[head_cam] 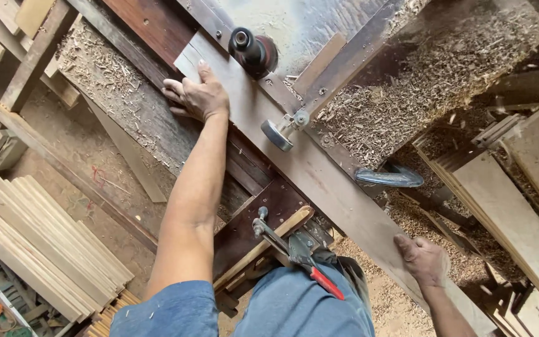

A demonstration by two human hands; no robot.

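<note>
A long grey-brown wooden board (319, 175) lies diagonally along a woodworking machine. My left hand (196, 95) presses flat on the board's far end, fingers spread over its left edge, close to a dark round cutter head (254, 51). My right hand (424, 259) grips the board's near end at its right edge. The board's near tip runs out of view at the bottom right.
A metal handwheel (280, 132) sits beside the board. A red-handled clamp (297, 256) is fixed near my body. Wood shavings (425, 75) pile up on the right. Stacked pale slats (45, 249) lie at the left, and planks (519, 212) at the right.
</note>
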